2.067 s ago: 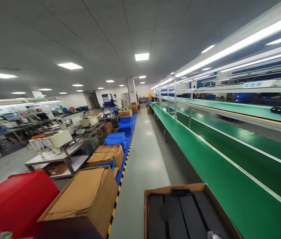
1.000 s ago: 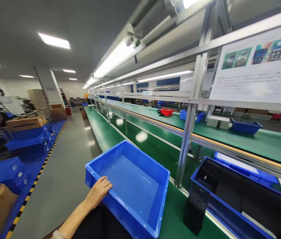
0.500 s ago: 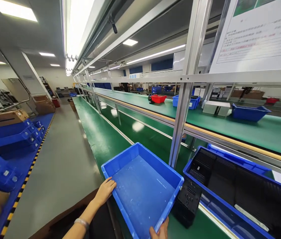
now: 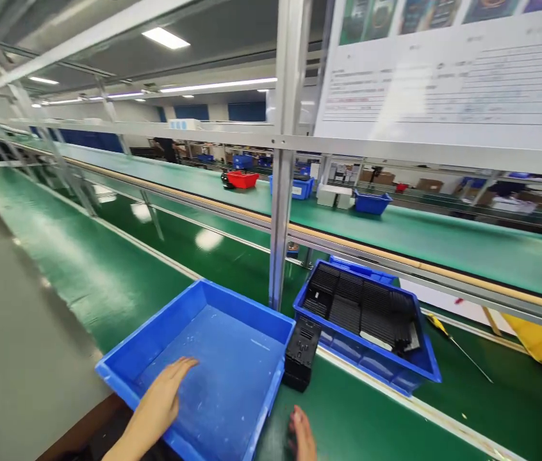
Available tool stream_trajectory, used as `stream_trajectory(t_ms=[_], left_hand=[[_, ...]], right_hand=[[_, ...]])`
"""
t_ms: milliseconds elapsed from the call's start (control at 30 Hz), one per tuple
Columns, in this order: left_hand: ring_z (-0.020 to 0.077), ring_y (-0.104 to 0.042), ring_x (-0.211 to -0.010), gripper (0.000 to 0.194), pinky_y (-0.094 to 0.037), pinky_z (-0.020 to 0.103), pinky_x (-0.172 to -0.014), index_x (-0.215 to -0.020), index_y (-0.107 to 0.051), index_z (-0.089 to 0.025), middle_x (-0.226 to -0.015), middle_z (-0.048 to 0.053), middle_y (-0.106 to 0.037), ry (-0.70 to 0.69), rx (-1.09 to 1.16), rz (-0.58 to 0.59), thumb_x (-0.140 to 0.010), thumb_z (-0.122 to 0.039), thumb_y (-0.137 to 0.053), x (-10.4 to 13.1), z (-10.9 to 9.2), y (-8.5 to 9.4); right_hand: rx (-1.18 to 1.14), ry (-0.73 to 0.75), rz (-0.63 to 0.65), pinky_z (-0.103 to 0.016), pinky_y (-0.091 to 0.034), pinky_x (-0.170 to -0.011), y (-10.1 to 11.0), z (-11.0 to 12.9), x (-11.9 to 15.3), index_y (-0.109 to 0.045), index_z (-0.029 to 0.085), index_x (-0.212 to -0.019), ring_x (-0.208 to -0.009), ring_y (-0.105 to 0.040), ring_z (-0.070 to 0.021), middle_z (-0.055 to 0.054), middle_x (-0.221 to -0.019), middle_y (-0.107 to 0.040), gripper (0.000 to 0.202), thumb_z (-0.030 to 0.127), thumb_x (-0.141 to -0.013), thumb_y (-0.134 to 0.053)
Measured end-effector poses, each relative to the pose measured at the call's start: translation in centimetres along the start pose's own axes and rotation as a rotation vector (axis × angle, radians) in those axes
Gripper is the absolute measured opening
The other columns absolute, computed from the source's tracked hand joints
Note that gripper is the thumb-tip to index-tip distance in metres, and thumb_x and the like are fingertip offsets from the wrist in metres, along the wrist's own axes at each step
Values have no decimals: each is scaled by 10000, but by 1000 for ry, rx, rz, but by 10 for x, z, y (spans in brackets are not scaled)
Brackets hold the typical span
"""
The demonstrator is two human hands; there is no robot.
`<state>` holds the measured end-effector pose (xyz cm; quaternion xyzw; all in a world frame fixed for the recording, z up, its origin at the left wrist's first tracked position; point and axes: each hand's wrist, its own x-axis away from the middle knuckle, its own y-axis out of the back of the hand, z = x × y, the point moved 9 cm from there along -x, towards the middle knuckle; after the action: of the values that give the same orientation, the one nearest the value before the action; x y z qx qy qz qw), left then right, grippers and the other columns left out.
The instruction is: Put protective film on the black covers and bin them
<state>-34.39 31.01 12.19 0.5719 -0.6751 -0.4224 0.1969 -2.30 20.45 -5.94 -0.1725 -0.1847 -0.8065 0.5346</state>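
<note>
left hand [image 4: 158, 403]: fingers loosely extended over tray [image 4: 223, 358], holding nothing.
right hand [image 4: 303, 435]: fingers open, empty.
black block [image 4: 301, 355]: right of tray; avoid bumping.

Our left hand [image 4: 160, 398] is open at seven o'clock, back up, its fingers together and pointing toward one o'clock, the left wrist [image 4: 132, 434] nearly straight. Our right hand [image 4: 302, 435], near six o'clock and partly cropped, angles its loosely bent fingers toward eleven.
</note>
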Motion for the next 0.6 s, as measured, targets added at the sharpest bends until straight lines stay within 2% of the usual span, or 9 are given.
stream_trajectory(t_ms=[67,133,200,267,333,433,533,600], left_hand=[[274,-515,-1267,559,-359,517,-1110,-1266,-526,-219,-1341,115,-582,7,171,69,-716,-153,-451,-25,-42,-33],[224,-579,-1199,480,-472,397,-1028,-1301,-479,-213,-1310,117,-606,53,343,139,-840,-342,-442,-50,-82,-72],[241,-609,-1156,548,-504,395,-980,-1290,-482,-177,-1264,155,-629,143,473,164,-834,-480,-468,-75,-111,-106],[285,-615,-1138,654,-491,441,-980,-1265,-505,-150,-1246,192,-628,242,570,151,-761,-565,-547,-95,-127,-128],[319,-614,-1121,745,-466,474,-994,-1224,-536,-126,-1210,217,-634,341,655,111,-676,-623,-618,-109,-132,-136],[336,-578,-1155,828,-422,463,-1037,-1144,-577,-134,-1141,197,-653,485,781,11,-549,-696,-698,-108,-127,-129],[311,-464,-1285,808,-326,383,-1120,-1056,-589,-207,-1191,122,-622,636,901,-116,-463,-734,-740,-78,-122,-124],[341,-422,-1317,795,-318,391,-1126,-1020,-575,-213,-1201,120,-601,784,992,-140,-451,-739,-751,-46,-122,-138]], right_hand=[[-87,-49,-44,-387,-486,-970,32,7,-12,-511,139,-1218,-1274,-481,-334,-178,-1350,-504,1095,964,-555,-230],[-153,-71,-59,-332,-485,-958,56,19,-27,-501,110,-1243,-1279,-477,-316,-186,-1382,-472,1130,962,-521,-335],[-193,-96,-56,-329,-480,-954,70,30,-44,-482,79,-1276,-1289,-461,-323,-203,-1394,-455,1172,945,-488,-431],[-220,-123,-28,-350,-475,-953,72,39,-61,-477,50,-1285,-1287,-456,-343,-228,-1385,-458,1222,938,-446,-486],[-243,-144,23,-364,-469,-956,66,46,-75,-490,53,-1277,-1278,-463,-347,-233,-1380,-468,1242,942,-411,-509],[-267,-184,115,-417,-461,-961,51,51,-87,-476,89,-1310,-1295,-443,-353,-224,-1409,-447,1247,967,-424,-470],[-273,-212,200,-502,-432,-977,41,59,-89,-424,113,-1378,-1347,-366,-375,-221,-1455,-385,1271,991,-459,-404],[-275,-194,241,-539,-388,-1013,39,70,-88,-380,117,-1419,-1382,-302,-374,-214,-1494,-316,1312,1008,-456,-360]])
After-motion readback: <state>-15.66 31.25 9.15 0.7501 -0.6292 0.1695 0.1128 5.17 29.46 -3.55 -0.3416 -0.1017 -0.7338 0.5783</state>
